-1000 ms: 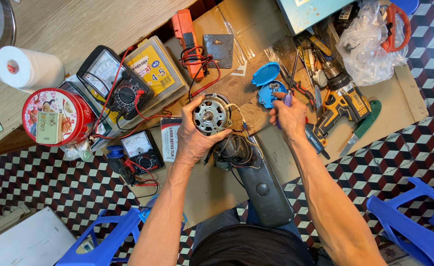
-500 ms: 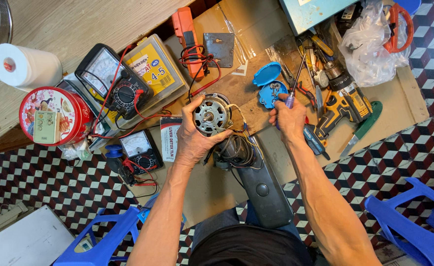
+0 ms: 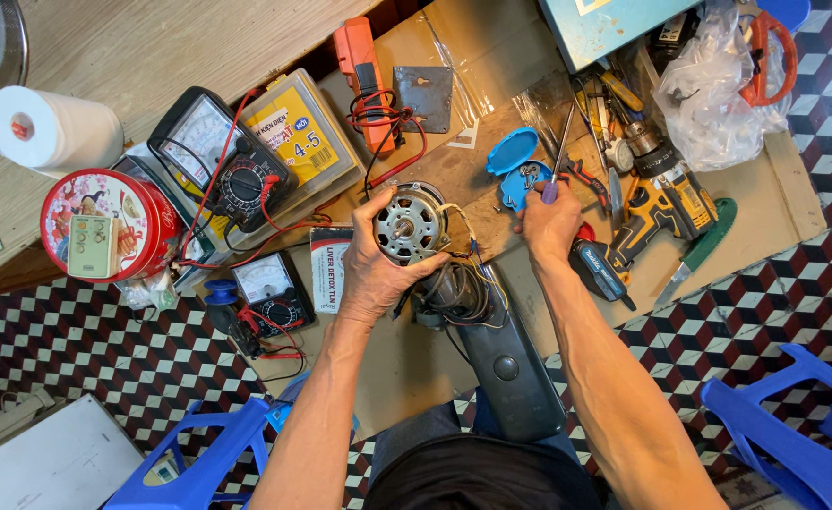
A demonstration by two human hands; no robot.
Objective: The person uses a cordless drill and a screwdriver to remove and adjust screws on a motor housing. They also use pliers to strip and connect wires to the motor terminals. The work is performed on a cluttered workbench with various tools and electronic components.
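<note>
The small electric motor (image 3: 409,225) sits in your left hand (image 3: 378,269), held above the sheet of cardboard (image 3: 406,364) on the floor, its round metal face and shaft turned up at you. Your left fingers (image 3: 364,212) wrap round its rim, thumb on the near side, gripping it firmly. It looks dense and heavy for its size, rigid and smooth-sided, so the rim is the sound place to hold; the thin wires (image 3: 463,236) trailing from it towards the dark plastic housing (image 3: 506,354) below look easy to strain.

Your right hand (image 3: 550,222) is closed round the purple handle of a screwdriver (image 3: 556,165), the fingers pressed tight on it, the shaft pointing away from you beside the open blue round case (image 3: 515,162).

Left of the motor lies a small white box with red print (image 3: 329,269), flat on the cardboard. Beyond it, a yellow-labelled clear plastic box (image 3: 298,132) sits under a black analogue multimeter (image 3: 213,151) with red leads. A second smaller meter (image 3: 266,288) lies nearer you. Further left stands a red round tin (image 3: 104,227), and a white paper roll (image 3: 52,127) rests on the wooden tabletop (image 3: 151,47). To your right lies a yellow and black cordless drill (image 3: 657,208).
</note>
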